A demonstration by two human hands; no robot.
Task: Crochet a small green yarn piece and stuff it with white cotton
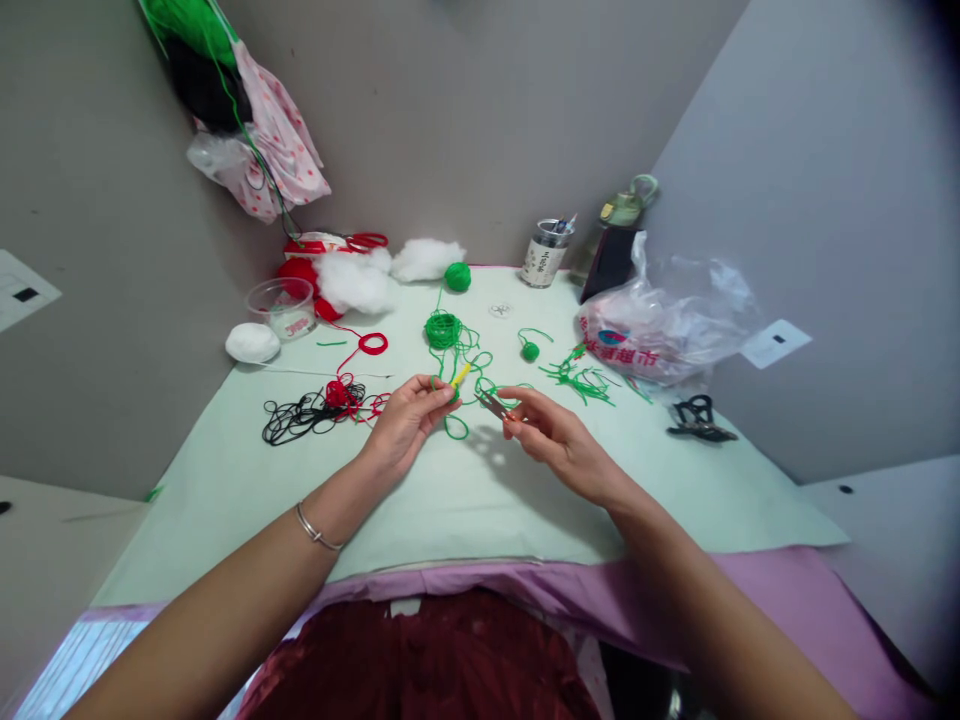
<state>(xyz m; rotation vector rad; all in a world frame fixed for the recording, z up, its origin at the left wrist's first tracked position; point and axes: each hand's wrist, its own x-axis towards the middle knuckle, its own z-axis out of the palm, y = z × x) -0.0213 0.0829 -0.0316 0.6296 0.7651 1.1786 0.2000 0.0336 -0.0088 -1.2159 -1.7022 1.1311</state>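
Observation:
My left hand [420,412] is closed in a pinch on green yarn [455,392]. A slim yellow stick-like piece [462,375] juts out past its fingertips; how it is held is hidden. Just below, a loop of the yarn hangs over the table. To the right, my right hand [555,435] grips small thread snips [493,404], their metal blades pointing left towards the yarn, a short way apart from my left hand. Behind both hands lie a loose green yarn coil [443,330] and tangled strands.
At left are black yarn [300,418], red yarn [373,344], white stuffing [356,285] and a clear tub [281,308]. Green balls, cut green strands [581,380], a pen can [547,255], a plastic bag [660,320] and a black hair claw [701,418] stand further back and right.

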